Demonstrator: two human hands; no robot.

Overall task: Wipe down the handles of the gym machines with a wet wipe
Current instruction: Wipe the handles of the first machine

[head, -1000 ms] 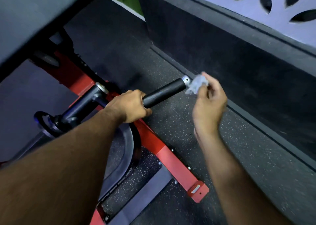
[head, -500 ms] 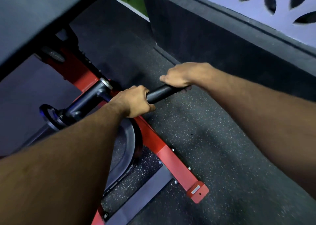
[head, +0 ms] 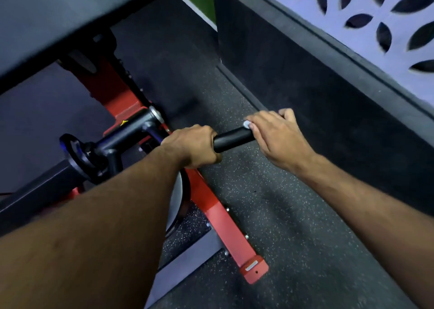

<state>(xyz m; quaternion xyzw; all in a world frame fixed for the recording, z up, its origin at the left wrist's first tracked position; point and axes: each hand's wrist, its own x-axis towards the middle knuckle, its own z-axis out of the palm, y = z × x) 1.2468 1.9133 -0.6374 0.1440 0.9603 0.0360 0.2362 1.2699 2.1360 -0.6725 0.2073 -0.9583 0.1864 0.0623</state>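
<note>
The black rubber handle (head: pixel 232 138) of a red-framed gym machine sticks out toward the right. My left hand (head: pixel 192 146) grips the handle at its inner end, near the black joint. My right hand (head: pixel 279 139) curls over the handle's outer tip from above. A small pale patch shows at its fingertips, either the wet wipe or the metal end cap. The rest of the wipe is hidden under this hand.
The machine's red base rail (head: pixel 223 222) runs along the speckled rubber floor toward the front. A grey padded seat (head: pixel 58 15) overhangs at the top left. A black wall skirting (head: pixel 328 97) stands close on the right, under a pale cut-out panel (head: pixel 352 1).
My right hand, which held the wipe beside the handle's tip, came down onto the handle and has slid back out to its end. My left hand kept its grip.
</note>
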